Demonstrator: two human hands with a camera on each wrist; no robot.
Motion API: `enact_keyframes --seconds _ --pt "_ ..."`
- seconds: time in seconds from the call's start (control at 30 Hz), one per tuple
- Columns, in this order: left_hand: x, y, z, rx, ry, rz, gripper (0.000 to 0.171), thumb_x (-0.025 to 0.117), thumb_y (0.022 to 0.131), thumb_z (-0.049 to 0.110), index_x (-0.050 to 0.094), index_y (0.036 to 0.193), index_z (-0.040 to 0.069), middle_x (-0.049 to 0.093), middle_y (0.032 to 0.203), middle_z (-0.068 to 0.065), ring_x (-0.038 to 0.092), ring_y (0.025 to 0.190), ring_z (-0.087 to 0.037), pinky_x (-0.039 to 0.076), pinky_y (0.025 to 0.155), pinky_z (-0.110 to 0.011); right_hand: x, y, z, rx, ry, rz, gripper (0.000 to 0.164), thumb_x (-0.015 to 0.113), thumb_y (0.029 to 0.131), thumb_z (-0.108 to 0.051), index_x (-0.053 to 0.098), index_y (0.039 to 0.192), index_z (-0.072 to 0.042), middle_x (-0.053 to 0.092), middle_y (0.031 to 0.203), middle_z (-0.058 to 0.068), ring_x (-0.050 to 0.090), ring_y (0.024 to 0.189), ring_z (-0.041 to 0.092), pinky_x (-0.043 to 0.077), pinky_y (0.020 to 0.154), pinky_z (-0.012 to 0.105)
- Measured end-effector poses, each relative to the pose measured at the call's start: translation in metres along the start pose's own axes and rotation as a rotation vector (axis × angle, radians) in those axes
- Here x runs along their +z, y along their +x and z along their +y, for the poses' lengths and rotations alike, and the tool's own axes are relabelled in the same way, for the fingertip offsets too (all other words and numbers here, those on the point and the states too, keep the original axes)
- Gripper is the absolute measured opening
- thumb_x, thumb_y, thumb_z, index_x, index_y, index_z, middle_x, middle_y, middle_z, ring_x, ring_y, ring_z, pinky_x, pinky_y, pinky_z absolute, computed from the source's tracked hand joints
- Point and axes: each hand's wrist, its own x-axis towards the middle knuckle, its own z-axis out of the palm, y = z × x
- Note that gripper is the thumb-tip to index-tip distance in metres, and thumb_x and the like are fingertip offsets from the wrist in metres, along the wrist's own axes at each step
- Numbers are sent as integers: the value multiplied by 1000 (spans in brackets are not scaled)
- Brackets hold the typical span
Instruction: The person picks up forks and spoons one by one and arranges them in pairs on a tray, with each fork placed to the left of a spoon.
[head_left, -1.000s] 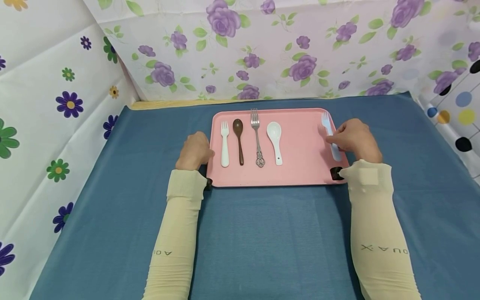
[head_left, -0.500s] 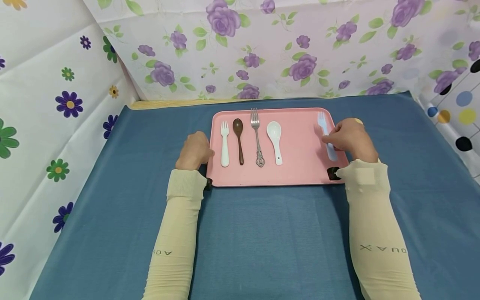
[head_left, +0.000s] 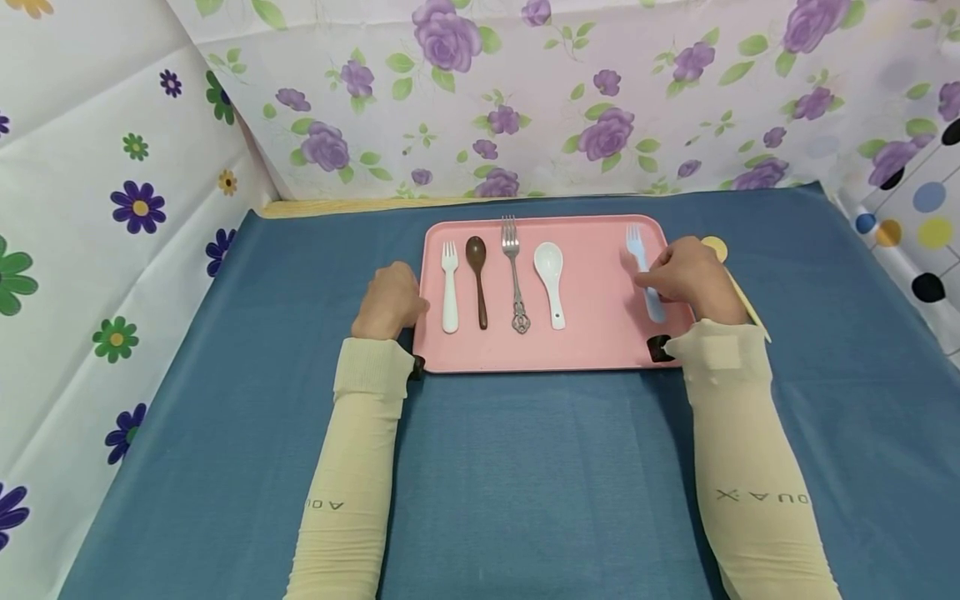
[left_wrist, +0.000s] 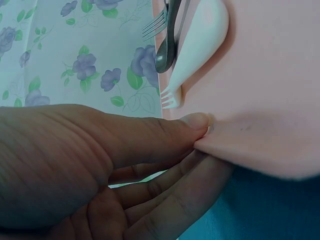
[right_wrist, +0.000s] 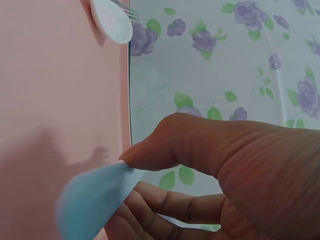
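Observation:
My left hand (head_left: 387, 302) pinches the left edge of a pink tray (head_left: 600, 350); in the left wrist view the thumb lies on top of the rim and the fingers pass underneath. Over the tray's right end, my right hand (head_left: 692, 279) pinches a light blue fork (head_left: 636, 246) by its handle, tines pointing away from me. Across the tray from the left lie a white fork (head_left: 450, 287), a dark brown spoon (head_left: 476, 260), an ornate metal fork (head_left: 512, 250) and a white spoon (head_left: 549, 267). The metal fork's tines overlap the far rim.
A yellow spoon (head_left: 738, 287) lies on the blue tablecloth (head_left: 540, 483), partly hidden behind the right hand. Flower-printed sheets (head_left: 525, 100) rise behind the table and at the left; a dotted sheet (head_left: 922, 217) hangs at the right.
My right hand has moved left with the light blue fork, farther in over the tray. The yellow spoon behind it has come into view. The left hand stays at the tray edge.

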Motion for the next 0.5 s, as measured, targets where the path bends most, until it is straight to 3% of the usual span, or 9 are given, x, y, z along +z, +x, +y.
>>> enact_keyframes --seconds 0.17,0.5 --pt "-1 0 0 8 2 4 39 62 88 7 39 57 11 28 51 -1 37 42 -16 34 42 -29 3 -1 -2 -19 22 1 37 69 85 -30 59 60 -4 48 49 3 49 50 22 40 49 34" --pt "-2 -1 1 -10 10 -5 37 62 89 8 40 59 10 29 53 -2 38 44 -16 33 42 -29 8 -2 -8 -21 28 -3 35 68 85 -30 63 64 -2 53 52 5 53 57 23 41 51 35"
